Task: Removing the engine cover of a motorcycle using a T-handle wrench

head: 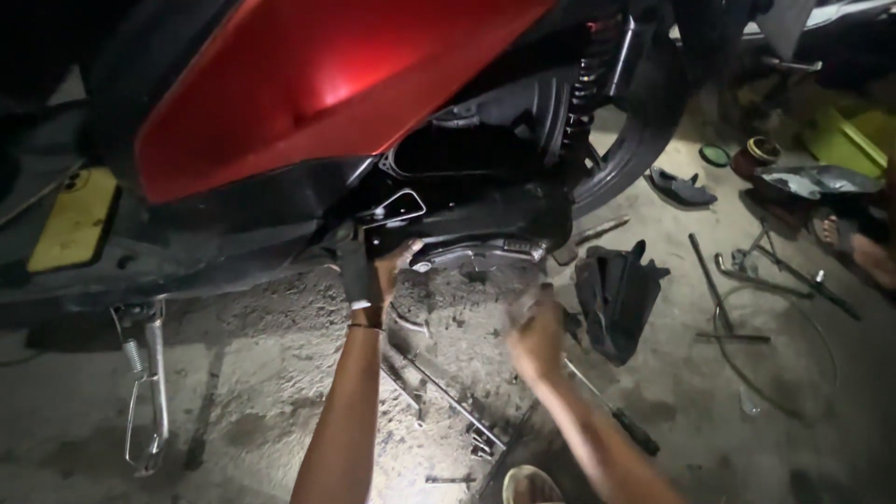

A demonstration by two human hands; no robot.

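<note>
A red scooter body panel (317, 84) fills the top of the view, with the black engine case (485, 219) below it. My left hand (373, 271) reaches up under the scooter and grips a black part at the front end of the engine case. My right hand (537, 331) hangs lower, in front of the case, blurred by motion; whether it holds anything I cannot tell. A long screwdriver (607, 411) lies on the floor just beneath the right forearm.
The rear tyre (625, 154) and shock spring (586, 89) are at upper right. A removed black plastic cover (616, 294) lies on the concrete floor. Long tools (728, 280) and metal bars (439, 387) are scattered about. The side stand (145, 392) hangs at left. A person's foot (863, 252) is at the right edge.
</note>
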